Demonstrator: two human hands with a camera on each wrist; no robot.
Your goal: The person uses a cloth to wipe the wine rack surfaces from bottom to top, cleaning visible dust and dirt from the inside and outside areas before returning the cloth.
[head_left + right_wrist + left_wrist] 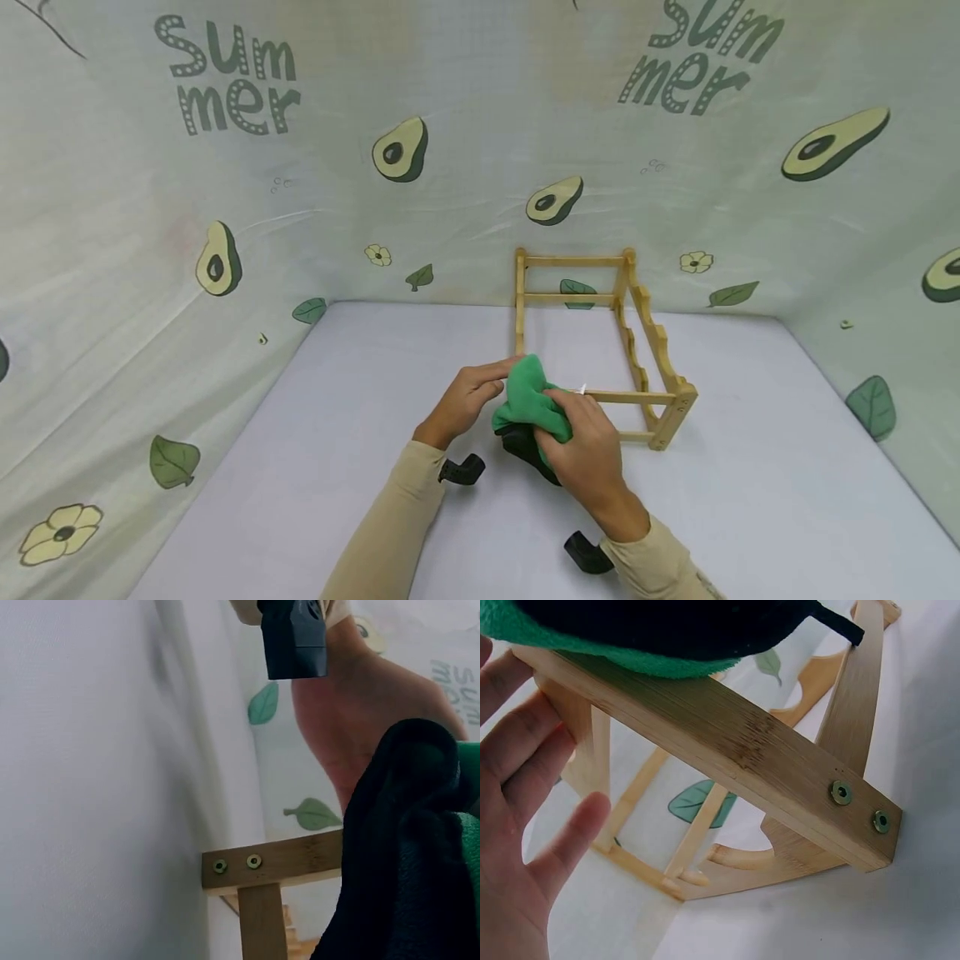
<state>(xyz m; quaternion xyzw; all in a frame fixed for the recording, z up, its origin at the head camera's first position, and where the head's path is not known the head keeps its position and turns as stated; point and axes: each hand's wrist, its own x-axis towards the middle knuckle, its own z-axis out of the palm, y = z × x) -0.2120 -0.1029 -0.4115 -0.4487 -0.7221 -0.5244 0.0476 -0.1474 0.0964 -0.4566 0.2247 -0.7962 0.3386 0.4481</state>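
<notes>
A cloth [529, 398], bright green on one side and black on the other, is bunched over the near left part of a light wooden rack [657, 343]. My right hand [588, 450] grips the cloth, its fingers curled into the folds. My left hand [467, 402] is at the rack's left side; in the left wrist view its fingers [521, 742] are fairly straight and touch the end of a wooden bar, with the thumb held apart. Black and green folds hide much of the right wrist view. The cloth covers the rack's near left corner in the head view.
The rack has notched side rails and crossbars, with metal bolts [841, 793] at a bar end. It stands on a white tabletop [360, 367]. A printed curtain [465, 100] with avocados and leaves hangs behind. Black wrist cameras [587, 553] are strapped to both wrists.
</notes>
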